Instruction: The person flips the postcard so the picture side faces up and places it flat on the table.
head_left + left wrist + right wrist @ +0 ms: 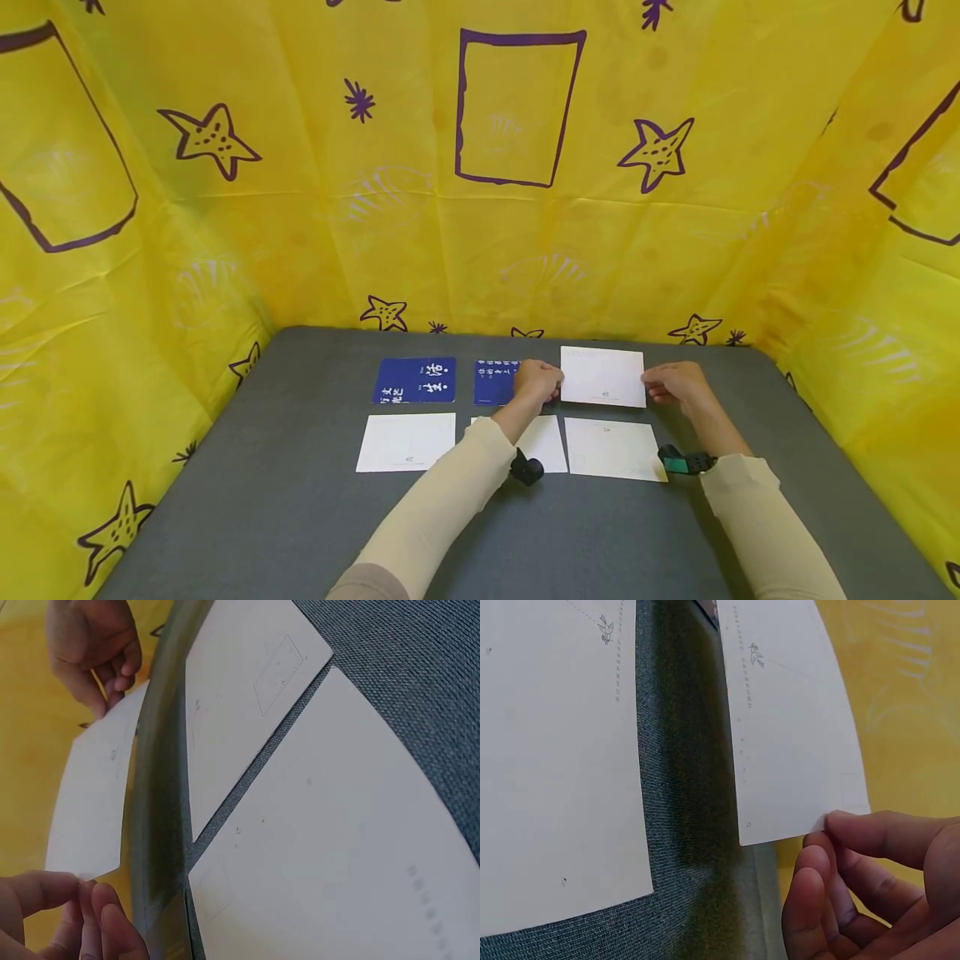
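Observation:
Between both hands a white postcard (603,377) is held up off the table at the back right, its printed white side toward the head camera. My left hand (537,382) pinches its left edge between thumb and fingers. At the opposite edge, my right hand (677,384) pinches it the same way, thumb on the white face, as the right wrist view shows with the fingers (810,900) behind. Just in front of it, another white postcard (615,450) lies flat. The left hand partly covers a blue card (495,383) with white writing.
A second blue card (414,380) lies at the back left, with a white card (406,442) in front of it. The left forearm overlaps a middle white card (543,443). All lie on the dark grey table (247,467), before a yellow patterned cloth (420,233).

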Demonstrator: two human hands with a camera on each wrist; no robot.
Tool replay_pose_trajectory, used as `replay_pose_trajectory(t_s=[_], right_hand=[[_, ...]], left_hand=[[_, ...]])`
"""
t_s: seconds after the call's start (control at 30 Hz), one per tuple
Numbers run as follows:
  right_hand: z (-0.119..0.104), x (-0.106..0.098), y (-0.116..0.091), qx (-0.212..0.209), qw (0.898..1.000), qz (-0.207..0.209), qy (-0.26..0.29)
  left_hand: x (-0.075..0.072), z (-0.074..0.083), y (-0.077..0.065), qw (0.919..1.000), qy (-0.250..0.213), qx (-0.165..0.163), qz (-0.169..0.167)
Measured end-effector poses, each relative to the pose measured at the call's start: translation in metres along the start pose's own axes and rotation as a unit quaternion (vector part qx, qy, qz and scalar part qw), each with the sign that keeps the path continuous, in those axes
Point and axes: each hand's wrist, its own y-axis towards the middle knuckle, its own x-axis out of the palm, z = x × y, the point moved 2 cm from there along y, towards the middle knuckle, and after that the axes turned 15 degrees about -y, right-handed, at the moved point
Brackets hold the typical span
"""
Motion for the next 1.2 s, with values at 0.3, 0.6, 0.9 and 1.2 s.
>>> replay_pose_trajectory(t_s=[0.3,0.6,0.9,1.2], right_hand=[[-0.001,-0.002,-0.002,-0.008,1.000,0.002,0.002],[-0.001,-0.005,-0.003,-0.031,0.999,0.006,0.013],[0.000,-0.007,-0.007,-0.054,0.998,0.010,0.027],[0.002,-0.009,-0.011,-0.066,0.995,-0.004,0.077]], left_hand=[[0.000,0.000,0.001,0.9997,0.012,0.019,-0.006],[-0.001,0.002,-0.003,0.9991,0.009,0.042,-0.006],[0.001,0.003,-0.005,0.9981,-0.029,0.053,-0.011],[0.004,0.000,-0.003,0.9964,-0.047,0.070,-0.010]])
